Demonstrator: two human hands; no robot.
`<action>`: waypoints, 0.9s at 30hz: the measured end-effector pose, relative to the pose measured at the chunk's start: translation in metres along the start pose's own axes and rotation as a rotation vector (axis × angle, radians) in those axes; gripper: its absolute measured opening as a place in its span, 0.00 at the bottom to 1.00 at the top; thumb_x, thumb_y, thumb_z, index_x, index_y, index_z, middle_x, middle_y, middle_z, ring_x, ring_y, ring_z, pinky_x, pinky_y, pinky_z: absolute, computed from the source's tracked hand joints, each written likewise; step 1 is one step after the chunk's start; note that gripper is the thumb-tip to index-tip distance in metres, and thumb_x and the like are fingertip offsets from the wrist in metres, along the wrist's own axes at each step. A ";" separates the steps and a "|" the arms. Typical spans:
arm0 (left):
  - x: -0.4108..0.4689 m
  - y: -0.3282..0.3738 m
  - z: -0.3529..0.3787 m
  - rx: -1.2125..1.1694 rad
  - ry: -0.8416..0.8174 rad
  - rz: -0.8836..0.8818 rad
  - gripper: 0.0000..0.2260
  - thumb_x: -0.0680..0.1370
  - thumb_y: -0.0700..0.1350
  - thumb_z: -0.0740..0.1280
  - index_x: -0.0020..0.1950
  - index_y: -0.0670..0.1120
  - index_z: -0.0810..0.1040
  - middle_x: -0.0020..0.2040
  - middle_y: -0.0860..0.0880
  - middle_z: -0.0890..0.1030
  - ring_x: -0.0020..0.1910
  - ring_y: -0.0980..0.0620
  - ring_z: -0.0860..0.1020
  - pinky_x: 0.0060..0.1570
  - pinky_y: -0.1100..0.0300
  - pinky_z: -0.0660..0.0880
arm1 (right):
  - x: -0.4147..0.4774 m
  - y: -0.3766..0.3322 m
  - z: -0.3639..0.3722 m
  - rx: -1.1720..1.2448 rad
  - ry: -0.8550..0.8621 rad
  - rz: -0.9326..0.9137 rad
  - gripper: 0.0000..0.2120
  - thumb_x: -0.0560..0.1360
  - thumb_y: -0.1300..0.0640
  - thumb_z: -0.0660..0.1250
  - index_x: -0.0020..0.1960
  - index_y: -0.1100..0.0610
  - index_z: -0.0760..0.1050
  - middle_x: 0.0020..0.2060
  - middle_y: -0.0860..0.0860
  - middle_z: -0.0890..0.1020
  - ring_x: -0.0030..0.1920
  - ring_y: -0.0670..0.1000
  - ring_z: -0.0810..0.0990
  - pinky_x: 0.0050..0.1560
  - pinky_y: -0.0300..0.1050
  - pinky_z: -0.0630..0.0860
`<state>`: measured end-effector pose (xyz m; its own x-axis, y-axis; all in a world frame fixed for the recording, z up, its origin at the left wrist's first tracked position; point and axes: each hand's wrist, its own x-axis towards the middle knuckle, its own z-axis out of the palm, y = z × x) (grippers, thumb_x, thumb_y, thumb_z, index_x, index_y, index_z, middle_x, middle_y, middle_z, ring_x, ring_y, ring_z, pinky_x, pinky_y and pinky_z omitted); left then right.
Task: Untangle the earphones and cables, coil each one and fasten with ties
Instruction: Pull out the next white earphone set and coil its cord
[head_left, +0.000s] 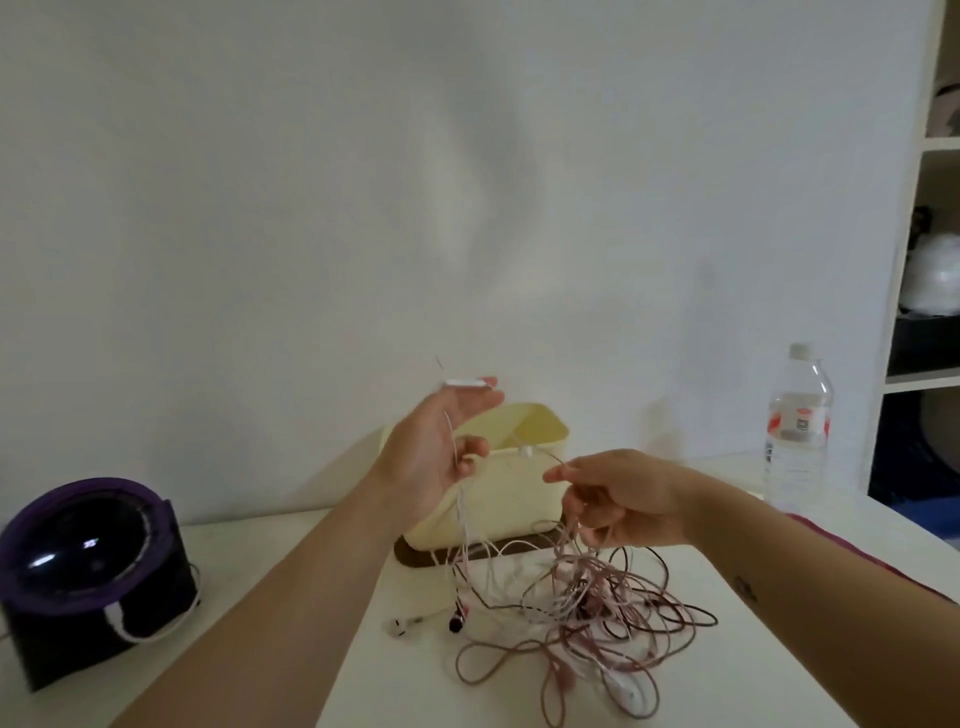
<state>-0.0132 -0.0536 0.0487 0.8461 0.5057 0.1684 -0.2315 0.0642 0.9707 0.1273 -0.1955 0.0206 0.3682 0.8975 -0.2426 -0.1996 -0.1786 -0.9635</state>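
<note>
A tangle of pink, white and dark red earphone cables (587, 608) lies on the white table (291, 587). My left hand (431, 457) is raised above it, palm up. Its fingertips pinch a white inline remote (465, 383), and a thin white cable runs down across the palm to the heap. My right hand (618, 499) hovers to the right and grips several pink strands lifted from the pile. A white earbud (402, 625) and a dark earbud (458, 622) lie at the heap's left edge.
A cream box (498, 483) on a dark base stands behind the hands. A black and purple round device (88, 571) sits at the left with a white cable. A clear water bottle (797, 431) stands at the right, and shelves (930, 208) beyond it.
</note>
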 end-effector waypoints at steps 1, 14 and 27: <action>0.001 0.008 -0.001 -0.047 0.000 0.044 0.12 0.79 0.47 0.57 0.56 0.48 0.78 0.61 0.48 0.80 0.29 0.55 0.70 0.29 0.64 0.61 | 0.001 0.002 -0.006 -0.071 0.042 0.010 0.10 0.82 0.60 0.53 0.59 0.63 0.69 0.28 0.53 0.70 0.22 0.45 0.61 0.27 0.39 0.71; 0.007 0.077 0.006 -0.089 0.030 0.241 0.12 0.78 0.44 0.57 0.54 0.46 0.79 0.59 0.48 0.81 0.27 0.55 0.70 0.25 0.66 0.61 | 0.024 -0.005 -0.025 -1.203 0.457 -0.024 0.15 0.80 0.58 0.56 0.62 0.62 0.75 0.50 0.56 0.80 0.49 0.54 0.79 0.47 0.43 0.74; 0.001 0.081 0.018 -0.102 0.093 0.234 0.11 0.77 0.44 0.62 0.58 0.48 0.78 0.63 0.52 0.77 0.32 0.53 0.74 0.28 0.63 0.63 | 0.007 -0.047 0.066 -0.824 0.269 -0.679 0.05 0.75 0.57 0.67 0.40 0.50 0.78 0.34 0.46 0.83 0.32 0.40 0.80 0.39 0.37 0.77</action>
<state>-0.0229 -0.0635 0.1307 0.7172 0.5935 0.3652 -0.4669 0.0203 0.8841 0.0795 -0.1539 0.0717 0.3776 0.8116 0.4458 0.7498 0.0145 -0.6615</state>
